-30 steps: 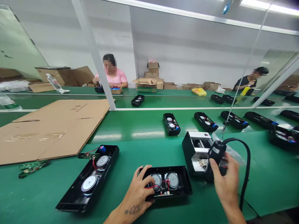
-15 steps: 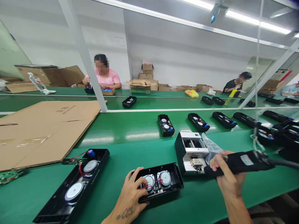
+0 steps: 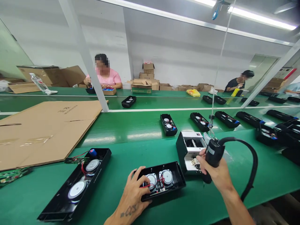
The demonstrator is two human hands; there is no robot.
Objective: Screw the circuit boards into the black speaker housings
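Observation:
My left hand [image 3: 134,195] grips the left end of a black speaker housing [image 3: 179,178], which lies open side up on the green mat. Two round speakers with red wires sit inside it. My right hand [image 3: 217,170] is closed around a black electric screwdriver [image 3: 214,153], held nearly upright with its tip downward and hung from a cord. Just behind the tool stands a black-and-white screw feeder [image 3: 181,153], partly covered by my right hand. To the left lies a longer black housing [image 3: 58,200] with two speakers and a small green circuit board [image 3: 76,160].
A flat cardboard sheet [image 3: 49,134] covers the left of the bench. Several speaker housings [image 3: 168,125] line the belt behind the feeder and bunch up at right. A white post [image 3: 85,56] rises at left. Two people sit across the bench, with another partly visible at far right.
My right hand has swung the electric screwdriver from nearly level to nearly upright and moved it slightly left, beside the screw feeder. My left hand stays on the housing.

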